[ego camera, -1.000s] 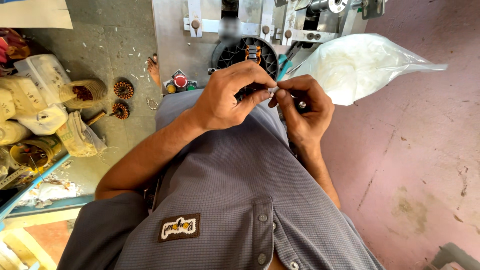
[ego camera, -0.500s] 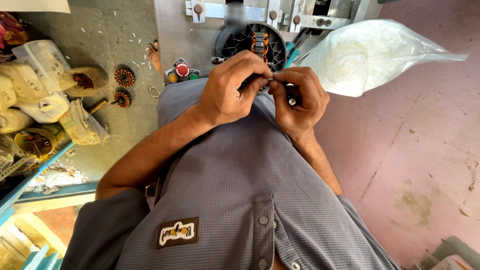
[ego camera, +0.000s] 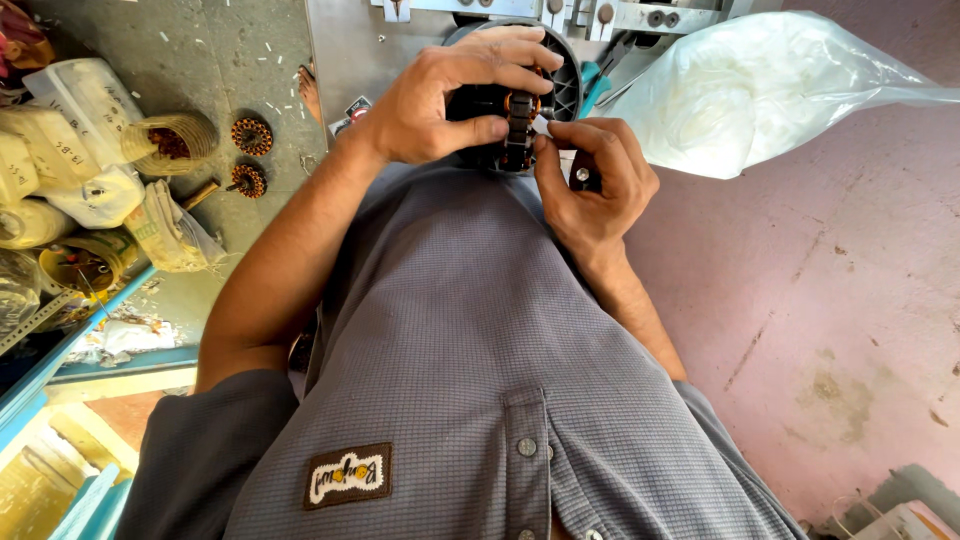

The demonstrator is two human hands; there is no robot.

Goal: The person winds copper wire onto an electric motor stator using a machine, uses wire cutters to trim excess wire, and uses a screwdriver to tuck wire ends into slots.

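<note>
Mostly hidden under the left hand (ego camera: 450,95), a round black stator (ego camera: 515,110) with copper windings sits just before the machine (ego camera: 350,50). That hand clamps its rim, while the right hand (ego camera: 595,180) pinches a small white slip (ego camera: 543,125) against it; the slip's far end is hard to make out.
</note>
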